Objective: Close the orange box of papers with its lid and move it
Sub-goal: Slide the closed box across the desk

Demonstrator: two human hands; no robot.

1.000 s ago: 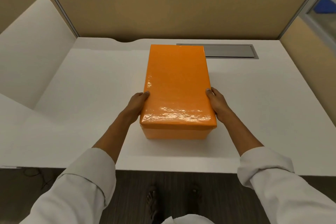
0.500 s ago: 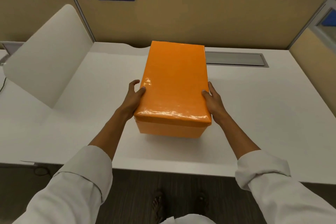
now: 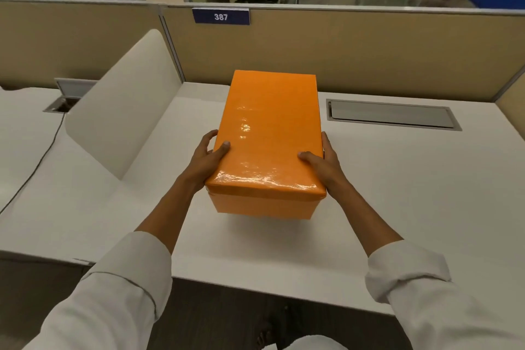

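The orange box [image 3: 264, 204] has its glossy orange lid [image 3: 270, 133] fully on, so the papers inside are hidden. It hangs a little above the white desk [image 3: 397, 193], with a soft shadow under its near end. My left hand [image 3: 207, 159] grips the box's left side, thumb lying on the lid. My right hand [image 3: 324, 162] grips the right side, thumb on the lid too. Both white sleeves are rolled back on the forearms.
A white curved divider [image 3: 125, 116] stands to the left of the box. A grey cable hatch [image 3: 392, 115] is set into the desk at the back right. Tan partition walls with a blue sign 387 [image 3: 221, 16] close off the back. A cable [image 3: 37, 162] runs over the left desk.
The box has come up off the desk in both hands and sits a bit further left. The view has tilted up and swung left, showing more of the left desk.
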